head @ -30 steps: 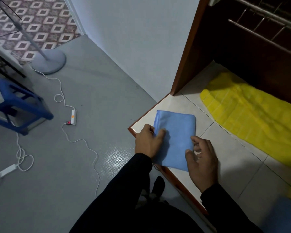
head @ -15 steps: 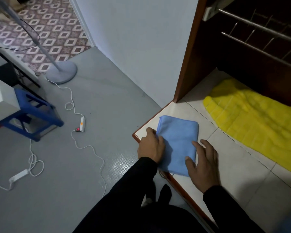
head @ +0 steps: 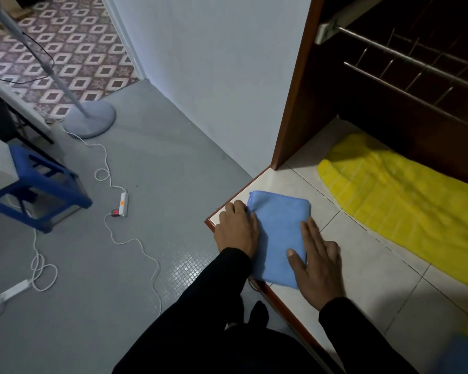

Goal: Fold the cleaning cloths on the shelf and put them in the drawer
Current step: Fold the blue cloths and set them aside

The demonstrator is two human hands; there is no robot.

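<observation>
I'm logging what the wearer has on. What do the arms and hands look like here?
Both arms are in long, plain black sleeves that end at the wrists. The left hand and right hand are bare: no gloves, and no rings, watch or markings show.

Left fingertips tucked out of sight at left edge of blue cloth, grip unclear from left hand. Right hand covering cloth's right edge. Yellow cloth cut off at right frame edge, far end in shadow. Blurred blue patch bottom right, unidentifiable. Wire rack cropped top and right, interior too dark. Fan stand cropped, base and pole only. White box on stool cropped left.
</observation>
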